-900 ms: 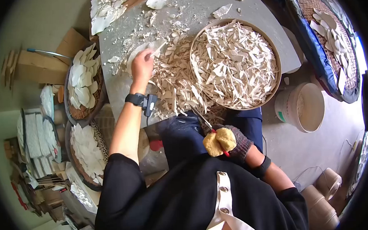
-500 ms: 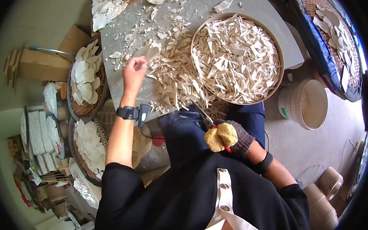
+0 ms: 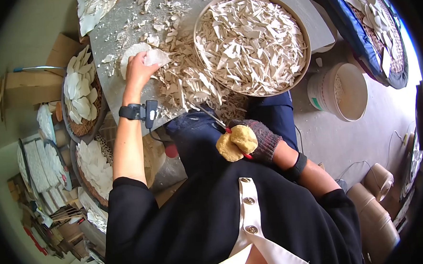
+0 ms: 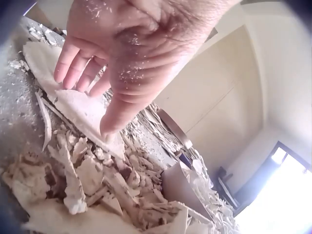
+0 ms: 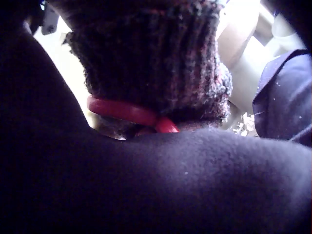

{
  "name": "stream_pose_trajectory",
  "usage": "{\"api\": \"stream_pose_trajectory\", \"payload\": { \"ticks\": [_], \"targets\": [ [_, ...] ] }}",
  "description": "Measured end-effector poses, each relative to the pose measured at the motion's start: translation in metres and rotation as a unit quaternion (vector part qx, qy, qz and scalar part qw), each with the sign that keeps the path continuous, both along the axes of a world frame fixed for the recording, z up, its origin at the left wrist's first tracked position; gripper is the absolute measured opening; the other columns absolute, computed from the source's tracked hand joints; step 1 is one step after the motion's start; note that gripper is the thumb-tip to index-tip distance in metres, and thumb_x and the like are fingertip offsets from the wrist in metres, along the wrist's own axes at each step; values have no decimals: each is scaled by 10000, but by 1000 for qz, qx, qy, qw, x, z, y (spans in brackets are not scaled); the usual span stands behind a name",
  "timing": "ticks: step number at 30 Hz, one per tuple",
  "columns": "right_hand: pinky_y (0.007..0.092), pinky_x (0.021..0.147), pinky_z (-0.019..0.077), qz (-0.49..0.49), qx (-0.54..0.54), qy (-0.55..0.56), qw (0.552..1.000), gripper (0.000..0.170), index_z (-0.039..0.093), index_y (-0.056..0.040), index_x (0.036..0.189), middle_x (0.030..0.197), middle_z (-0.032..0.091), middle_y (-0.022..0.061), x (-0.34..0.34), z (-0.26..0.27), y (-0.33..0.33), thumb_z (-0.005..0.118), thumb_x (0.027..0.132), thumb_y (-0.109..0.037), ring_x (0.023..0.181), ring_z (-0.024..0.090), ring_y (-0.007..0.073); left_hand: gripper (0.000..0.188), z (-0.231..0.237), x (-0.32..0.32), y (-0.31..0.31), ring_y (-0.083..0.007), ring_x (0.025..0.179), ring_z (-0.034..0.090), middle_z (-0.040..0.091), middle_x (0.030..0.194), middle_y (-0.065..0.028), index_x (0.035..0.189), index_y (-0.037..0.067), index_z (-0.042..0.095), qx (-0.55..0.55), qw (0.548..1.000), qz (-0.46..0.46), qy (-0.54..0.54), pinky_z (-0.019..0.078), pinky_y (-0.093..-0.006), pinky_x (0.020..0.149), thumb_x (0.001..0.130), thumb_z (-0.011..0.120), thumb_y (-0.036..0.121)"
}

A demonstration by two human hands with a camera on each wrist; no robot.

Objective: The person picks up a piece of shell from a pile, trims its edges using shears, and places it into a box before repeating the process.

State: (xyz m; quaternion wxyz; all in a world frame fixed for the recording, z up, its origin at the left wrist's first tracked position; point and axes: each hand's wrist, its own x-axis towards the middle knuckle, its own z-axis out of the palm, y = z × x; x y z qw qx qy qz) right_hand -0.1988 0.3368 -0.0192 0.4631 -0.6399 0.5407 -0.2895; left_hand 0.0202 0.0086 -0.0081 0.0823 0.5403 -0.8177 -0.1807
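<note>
Bare, my left hand is at the table's near left part, its thumb and fingers on a pale flat piece. Another flat piece lies beside it. Seen from the left wrist, the hand has its thumb at one edge of the piece and its fingertips across from it. My right hand, in a dark knitted glove, grips red-handled scissors over my lap, with yellow padding on the handles. The right wrist view shows the glove and a red handle; dark cloth hides the rest.
A round tray heaped with pale slivers stands on the table, with loose scraps left of it. Baskets of flat pieces are at the left. A white bucket and another basket are at the right.
My left hand has moved from beside the flat pieces onto one of them, which now sits apart from the other. The right hand still holds the scissors. The head view has shifted.
</note>
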Motion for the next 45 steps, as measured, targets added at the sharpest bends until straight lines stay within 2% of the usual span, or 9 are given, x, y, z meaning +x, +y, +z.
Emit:
{"api": "stream_pose_trajectory", "payload": {
  "ticks": [10,14,22,25,28,31,33,40,45],
  "targets": [
    [366,673,479,9,31,-4,999,315,568,-77,926,799,614,142,-4,16,-6,680,700,-266,780,591,346,274,18,-4,-2,-119,740,594,644,836,-64,855,-22,620,249,951,51,177,464,-240,629,681,758,139],
    [389,633,481,-8,-31,-8,999,345,591,-98,855,725,608,137,0,3,-3,702,625,-330,732,589,350,231,36,6,8,-102,748,602,636,863,-39,1028,-17,591,295,904,92,295,486,-227,665,816,609,74],
    [337,732,491,-32,69,-215,974,224,594,-73,938,896,632,94,-5,4,2,642,780,-225,826,614,244,283,56,17,59,-124,928,581,610,1052,-59,1101,18,596,102,910,-37,399,460,-252,823,830,527,-23],
    [333,776,498,-191,346,-600,695,225,586,-35,964,900,635,98,-1,-7,-7,530,888,-240,847,616,217,260,70,13,88,-168,956,586,588,1095,-117,1081,-15,588,252,861,-16,441,457,-282,858,842,489,-5],
    [350,812,500,-200,286,-696,627,288,571,1,942,912,629,122,-8,1,-10,454,930,-261,862,614,228,243,86,-11,120,-155,916,590,591,1051,-105,1086,-29,535,325,812,-7,486,475,-277,819,857,501,44],
    [296,759,487,-147,62,-361,919,167,552,-26,907,890,617,58,-20,18,-7,595,850,-177,834,603,158,249,77,-36,146,-148,925,585,585,1023,-109,1055,-12,482,264,830,19,491,492,-270,803,823,572,-5],
    [281,706,492,-151,49,-346,925,170,569,-9,884,859,628,67,-19,16,-8,603,843,-171,793,606,139,298,75,-50,159,-146,919,587,585,1027,-114,1077,-6,470,268,807,46,524,490,-256,799,804,586,-36],
    [339,893,469,-48,154,-795,584,225,527,35,1081,1064,594,125,5,-20,-25,482,904,-96,994,587,210,372,58,-65,179,-119,878,596,609,997,-95,1148,-2,476,349,781,57,515,495,-233,763,799,600,-37],
    [331,887,470,-81,37,-415,906,248,529,42,1085,1071,595,127,4,-22,-32,480,916,-133,997,589,204,428,52,-67,183,-117,816,604,622,959,-91,1190,-4,466,331,790,87,509,501,-236,731,789,614,-20]
  ]
}}
